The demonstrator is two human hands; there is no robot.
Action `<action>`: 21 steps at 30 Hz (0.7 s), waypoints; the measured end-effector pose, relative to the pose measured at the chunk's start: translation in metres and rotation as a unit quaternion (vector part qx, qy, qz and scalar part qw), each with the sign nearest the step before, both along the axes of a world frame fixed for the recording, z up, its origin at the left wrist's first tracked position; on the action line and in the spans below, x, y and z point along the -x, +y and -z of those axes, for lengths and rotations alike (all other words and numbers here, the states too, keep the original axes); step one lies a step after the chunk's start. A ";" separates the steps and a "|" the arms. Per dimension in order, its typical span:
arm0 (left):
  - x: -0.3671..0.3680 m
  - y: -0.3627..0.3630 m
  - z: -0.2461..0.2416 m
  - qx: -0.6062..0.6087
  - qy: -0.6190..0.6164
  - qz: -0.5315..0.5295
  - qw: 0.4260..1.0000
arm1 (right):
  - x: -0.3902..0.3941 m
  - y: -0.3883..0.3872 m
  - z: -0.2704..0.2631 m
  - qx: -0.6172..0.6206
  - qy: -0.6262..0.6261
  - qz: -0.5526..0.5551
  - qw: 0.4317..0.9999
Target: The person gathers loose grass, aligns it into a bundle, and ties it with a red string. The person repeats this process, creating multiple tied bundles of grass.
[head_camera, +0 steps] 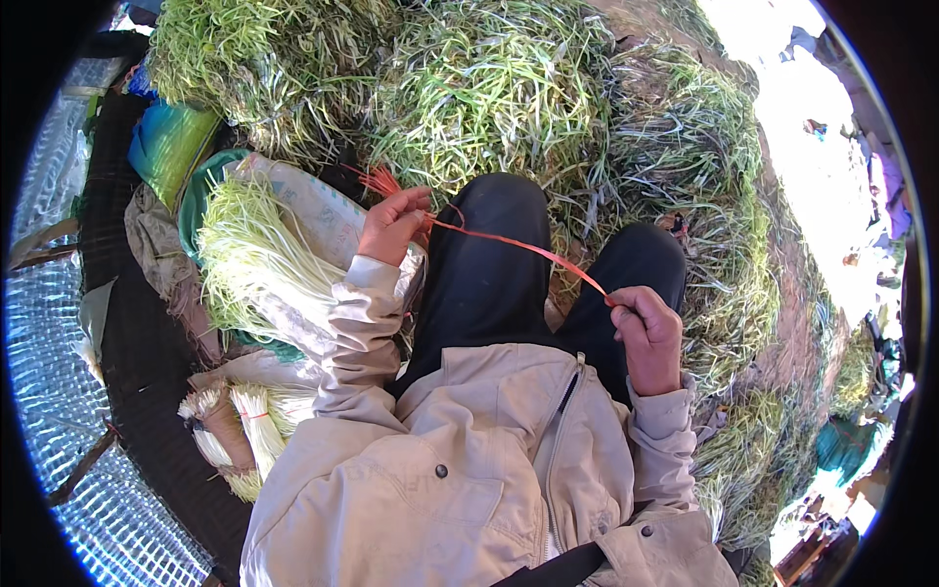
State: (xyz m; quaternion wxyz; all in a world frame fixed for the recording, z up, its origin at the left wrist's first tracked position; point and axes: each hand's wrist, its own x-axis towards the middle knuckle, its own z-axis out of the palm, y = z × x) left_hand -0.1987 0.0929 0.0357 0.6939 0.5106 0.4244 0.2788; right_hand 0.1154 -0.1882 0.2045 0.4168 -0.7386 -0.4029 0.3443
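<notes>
A red plastic tying strip (pixel 521 243) runs taut across my dark-trousered knees, from one hand to the other. My left hand (pixel 395 224) grips it on the left, beside my left knee. A tuft of similar red strips (pixel 381 181) shows just behind that hand; whether the fingers hold it too is hard to see. My right hand (pixel 647 339), lower and over the right thigh, pinches the strip's other end between thumb and fingers. Left of my left forearm lies a loose pile of long pale green-white stalks (pixel 271 257), partly hidden by the sleeve.
Under the stalks is a printed white woven sack (pixel 315 198). Bundled stalks (pixel 257 425), one tied with a red band, lie lower left. Large heaps of green leaves (pixel 491 95) spread ahead and to the right. A dark ground strip (pixel 139 389) and clear plastic sheeting (pixel 59 352) border the left.
</notes>
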 end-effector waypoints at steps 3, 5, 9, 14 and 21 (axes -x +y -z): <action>-0.010 -0.004 0.000 0.001 0.077 0.058 0.995 | -0.001 -0.004 0.002 -0.008 -0.006 0.001 1.000; -0.012 -0.005 0.014 -0.020 0.050 0.059 0.997 | -0.003 -0.007 0.003 -0.003 -0.009 -0.001 1.000; -0.013 -0.006 0.021 -0.090 0.090 0.058 0.990 | -0.006 -0.012 0.007 0.003 -0.017 0.001 1.000; -0.015 -0.011 0.005 -0.069 0.077 0.021 0.994 | -0.006 -0.011 0.010 0.014 -0.022 0.003 1.000; -0.018 -0.018 -0.034 -0.176 0.228 0.072 0.955 | -0.004 -0.009 0.013 0.019 -0.042 0.003 0.999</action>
